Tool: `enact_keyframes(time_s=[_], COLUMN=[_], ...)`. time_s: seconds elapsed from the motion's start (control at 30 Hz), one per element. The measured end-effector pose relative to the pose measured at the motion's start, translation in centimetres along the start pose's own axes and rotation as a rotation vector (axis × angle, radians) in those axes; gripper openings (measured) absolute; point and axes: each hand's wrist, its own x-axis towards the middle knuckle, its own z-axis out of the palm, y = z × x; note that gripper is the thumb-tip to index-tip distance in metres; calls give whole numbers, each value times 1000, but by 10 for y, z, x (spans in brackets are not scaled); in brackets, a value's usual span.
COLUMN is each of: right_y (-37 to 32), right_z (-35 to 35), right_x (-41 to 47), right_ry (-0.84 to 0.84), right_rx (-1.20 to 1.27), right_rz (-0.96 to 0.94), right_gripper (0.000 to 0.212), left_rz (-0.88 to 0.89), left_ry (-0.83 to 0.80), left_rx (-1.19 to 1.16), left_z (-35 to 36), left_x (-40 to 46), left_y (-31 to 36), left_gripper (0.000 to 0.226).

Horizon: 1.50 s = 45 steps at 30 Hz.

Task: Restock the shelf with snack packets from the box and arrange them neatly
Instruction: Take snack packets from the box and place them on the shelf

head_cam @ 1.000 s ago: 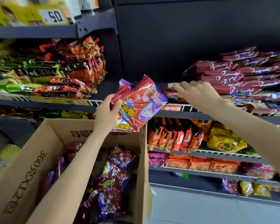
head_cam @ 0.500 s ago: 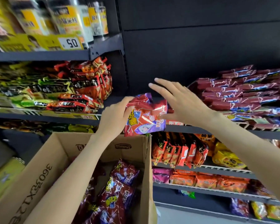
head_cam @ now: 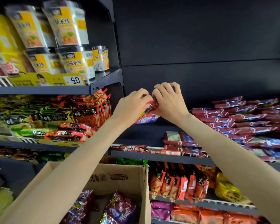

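Head view, item by item.

Clerk: Item one?

Checker: One glossy red and purple foil snack packet (head_cam: 146, 116), held in the air over the bare left end of the dark metal shelf (head_cam: 141, 136), in front of the black back panel (head_cam: 200, 46). Whether it touches the shelf I cannot tell.

Clerk: Hands?

Checker: Left hand (head_cam: 132, 105), fingers curled and pinching the packet's crimped top edge. Right hand (head_cam: 169, 100), fingers bent, gripping the same edge just beside the left. The two hands touch or nearly touch at the fingertips.

Clerk: Stock already placed?

Checker: Stack of flat red and blue packets (head_cam: 242, 120) on the right part of that shelf, well apart from the held packet. A lower pile (head_cam: 181, 141) lies at the front edge, above a red price strip (head_cam: 152, 150).

Clerk: Supply?

Checker: Open brown cardboard box (head_cam: 118, 177) below both forearms, holding more red and purple packets (head_cam: 120, 209).

Clerk: Neighbouring bays?

Checker: Left bay: red, black and green noodle bags (head_cam: 68, 120); above them, yellow and white lidded tubs (head_cam: 71, 44) behind a yellow tag reading 5.0 (head_cam: 74, 80). Lower right: upright orange sachets (head_cam: 178, 185).
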Motion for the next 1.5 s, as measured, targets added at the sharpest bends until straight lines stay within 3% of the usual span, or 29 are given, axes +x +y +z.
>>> enact_keyframes(time_s=[0.17,0.27,0.37,0.43,0.47,0.57,0.63,0.7,0.77,0.9,1.0,1.13,1.23,1.33,1.5], right_y=[42,56,69,77,81,87,89,90,91,91,93,87,83,85,89], right_z=[41,56,62,60,60,61,64,66,66,64,58,46,40,38,28], right_x=[-37,-53,-61,-61,-59,-57,-57,-59,-60,-58,-57,-65,-72,-76,-82], right_ry=[-265,-404,-522,-587,-628,-724,-759,-766,-763,-750,-674,-576,-541,-575,-610], right_rx=[-68,-87,-90,-59,-56,-84,-98,-99,-101,-126,-5,242,296,327,466], right_rz=[97,87,-6,-55,-73,-93,-88,-84,-79,-91,-81,-147,-185,-178,-148], right_gripper=[68,70,68,67,66,67,70,71,73,79,76,47,28,26,30], left_rz=[-5,-1,46,-89,-221,-731,-850,-854,-895,-829,-626,-342,-228,-193,-304], left_ry=[-184,-202,41,196,173,-282,-567,-628,-537,-338,-267,-238,-369,-473,-267], left_rx=[-16,-133,-341,-493,-636,-1205,-1228,-1241,-1348,-1320,-1191,-922,-880,-876,-933], left_z=[69,91,91,98,105,127,143,157,168,173,175,181,187,193,180], left_x=[32,32,12,-7,-17,-34,-37,-37,-32,-20,-24,-24,-20,-16,1], left_y=[38,60,57,41,32,13,7,9,18,28,25,17,7,2,-4], left_gripper=[28,39,42,45,52,86,93,91,81,57,54,45,47,37,16])
